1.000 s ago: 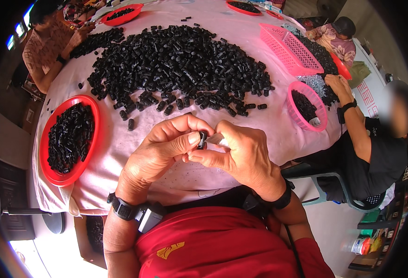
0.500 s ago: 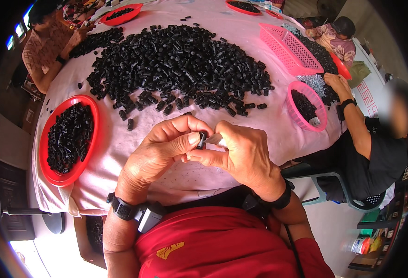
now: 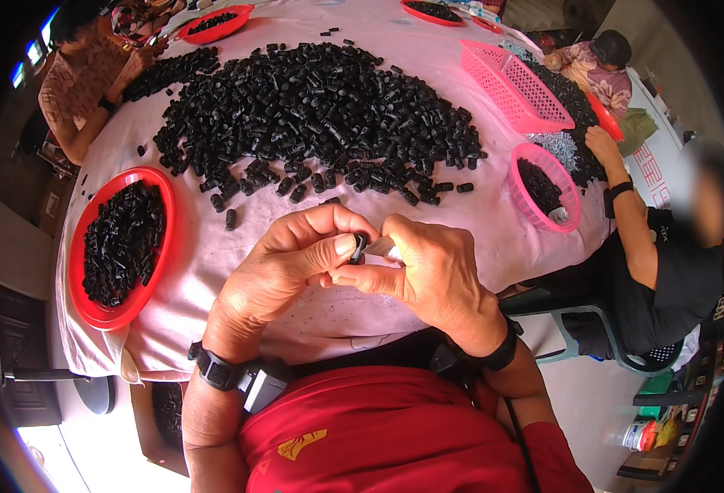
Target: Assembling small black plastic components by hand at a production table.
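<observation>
My left hand [image 3: 275, 267] pinches a small black plastic piece [image 3: 360, 245] between thumb and fingers, over the near part of the table. Held in my right hand [image 3: 444, 275] is a small pale, flat blade [image 3: 380, 248], mostly covered by the fingers. Its tip points at the black piece; whether it touches cannot be made out. Beyond both hands lies a large heap of short black plastic cylinders [image 3: 312, 107], a few of them loose at its near edge.
At left stands a red bowl [image 3: 79, 275] of black pieces. A round pink basket [image 3: 571, 215] and a rectangular pink basket [image 3: 481, 67] are at right, near a co-worker's arm [image 3: 637, 238]. Other people sit around the cloth-covered table [image 3: 214, 287]; more red bowls [image 3: 214, 31] stand far off.
My hands hold nearly the same pose, with the blade still at the black piece. The co-worker's hand at right has shifted slightly.
</observation>
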A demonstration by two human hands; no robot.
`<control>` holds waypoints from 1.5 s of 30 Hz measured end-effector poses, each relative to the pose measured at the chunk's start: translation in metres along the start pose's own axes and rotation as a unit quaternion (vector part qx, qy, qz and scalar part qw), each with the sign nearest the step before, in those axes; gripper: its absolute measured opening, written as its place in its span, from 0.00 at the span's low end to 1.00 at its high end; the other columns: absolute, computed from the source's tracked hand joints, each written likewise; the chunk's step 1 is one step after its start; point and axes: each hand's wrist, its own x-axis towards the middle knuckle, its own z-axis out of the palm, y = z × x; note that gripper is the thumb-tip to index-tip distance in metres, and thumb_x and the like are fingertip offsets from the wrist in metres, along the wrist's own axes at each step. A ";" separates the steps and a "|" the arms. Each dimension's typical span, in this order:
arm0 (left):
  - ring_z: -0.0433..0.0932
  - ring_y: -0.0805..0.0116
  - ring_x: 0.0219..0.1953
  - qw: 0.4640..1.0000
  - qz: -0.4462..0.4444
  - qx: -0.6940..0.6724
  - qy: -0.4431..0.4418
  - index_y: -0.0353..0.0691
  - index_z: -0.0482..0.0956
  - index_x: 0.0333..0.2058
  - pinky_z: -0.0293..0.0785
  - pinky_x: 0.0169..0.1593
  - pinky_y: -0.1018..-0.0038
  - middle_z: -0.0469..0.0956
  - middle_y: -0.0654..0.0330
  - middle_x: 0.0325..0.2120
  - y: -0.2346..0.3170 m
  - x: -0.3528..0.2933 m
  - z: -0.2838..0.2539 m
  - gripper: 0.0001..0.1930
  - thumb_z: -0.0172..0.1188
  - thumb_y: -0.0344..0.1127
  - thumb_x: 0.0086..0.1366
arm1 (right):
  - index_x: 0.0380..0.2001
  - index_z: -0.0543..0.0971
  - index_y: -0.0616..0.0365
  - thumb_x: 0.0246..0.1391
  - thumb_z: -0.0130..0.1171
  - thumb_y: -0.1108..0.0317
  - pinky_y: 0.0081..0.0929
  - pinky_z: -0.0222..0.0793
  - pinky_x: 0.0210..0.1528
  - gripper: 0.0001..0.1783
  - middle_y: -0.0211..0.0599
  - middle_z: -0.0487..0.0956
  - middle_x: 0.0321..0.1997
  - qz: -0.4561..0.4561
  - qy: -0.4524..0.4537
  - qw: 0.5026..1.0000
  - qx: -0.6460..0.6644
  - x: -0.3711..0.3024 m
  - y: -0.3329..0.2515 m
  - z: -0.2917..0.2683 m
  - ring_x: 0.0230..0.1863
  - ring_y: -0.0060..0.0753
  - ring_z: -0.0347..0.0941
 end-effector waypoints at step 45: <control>0.70 0.79 0.26 0.988 -0.062 -0.140 -0.024 0.33 0.77 0.44 0.63 0.31 0.81 0.77 0.63 0.28 0.002 -0.004 -0.001 0.14 0.61 0.37 0.65 | 0.43 0.76 0.64 0.57 0.62 0.72 0.18 0.75 0.30 0.12 0.36 0.83 0.33 0.016 -0.015 0.936 0.352 0.003 -0.004 -0.009 0.31 0.23 0.82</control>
